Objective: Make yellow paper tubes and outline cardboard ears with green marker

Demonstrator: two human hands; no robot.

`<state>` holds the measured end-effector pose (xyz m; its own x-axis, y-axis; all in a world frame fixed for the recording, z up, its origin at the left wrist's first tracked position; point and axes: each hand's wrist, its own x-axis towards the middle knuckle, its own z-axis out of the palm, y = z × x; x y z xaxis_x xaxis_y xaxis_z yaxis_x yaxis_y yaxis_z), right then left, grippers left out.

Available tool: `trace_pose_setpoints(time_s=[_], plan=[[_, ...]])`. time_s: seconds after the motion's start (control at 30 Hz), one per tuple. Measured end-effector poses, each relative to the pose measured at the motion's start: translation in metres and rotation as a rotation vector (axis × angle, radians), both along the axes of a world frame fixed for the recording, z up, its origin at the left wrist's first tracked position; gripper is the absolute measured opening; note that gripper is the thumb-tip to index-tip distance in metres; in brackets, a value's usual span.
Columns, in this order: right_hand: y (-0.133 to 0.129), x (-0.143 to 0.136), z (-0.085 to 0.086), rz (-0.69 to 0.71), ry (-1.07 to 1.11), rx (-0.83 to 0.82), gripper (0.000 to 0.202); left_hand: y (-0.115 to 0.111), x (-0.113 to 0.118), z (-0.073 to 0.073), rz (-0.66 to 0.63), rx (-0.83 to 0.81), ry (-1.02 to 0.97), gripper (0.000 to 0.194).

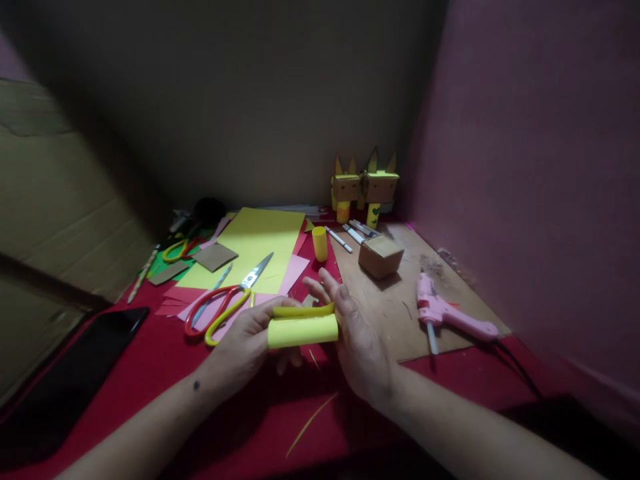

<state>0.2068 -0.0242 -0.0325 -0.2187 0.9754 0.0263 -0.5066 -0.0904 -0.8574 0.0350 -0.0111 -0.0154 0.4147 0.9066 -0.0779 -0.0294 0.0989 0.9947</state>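
Observation:
A curled strip of yellow paper (pixel 303 331), its long edges rolled toward each other with a gap between them, lies level above the red cloth. My left hand (pixel 250 337) is closed on its left end, some fingers hidden underneath. At the other end, the palm of my right hand (pixel 357 337) touches the paper, its fingers stretched out and apart. Just beyond my hands are large scissors (pixel 233 300) with red and yellow handles, lying on sheets of yellow paper (pixel 265 233) and pink paper. Behind the right fingers stands a yellow paper tube (pixel 319 244).
A small cardboard box (pixel 381 256), white markers (pixel 339 239) and a pink glue gun (pixel 440 310) with its cord rest on or by a brown board (pixel 390 327). Two cardboard figures (pixel 380 188) with pointed ears stand at the back. A black phone-like slab (pixel 85 380) lies at left.

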Motion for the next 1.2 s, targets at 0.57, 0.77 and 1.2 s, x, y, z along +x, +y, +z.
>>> trace_pose_setpoints(time_s=[0.57, 0.77, 1.2], plan=[[0.006, 0.019, 0.017, 0.049, 0.021, -0.124, 0.047, 0.005, 0.006, 0.008, 0.007, 0.063, 0.028, 0.021], [0.01, 0.025, 0.024, 0.129, -0.068, -0.229, 0.029, 0.005, 0.004, 0.007, 0.025, 0.098, 0.064, 0.018], [0.013, 0.026, 0.024, 0.134, -0.08, -0.205, 0.021, -0.001, 0.006, 0.01, 0.115, 0.122, 0.07, 0.018]])
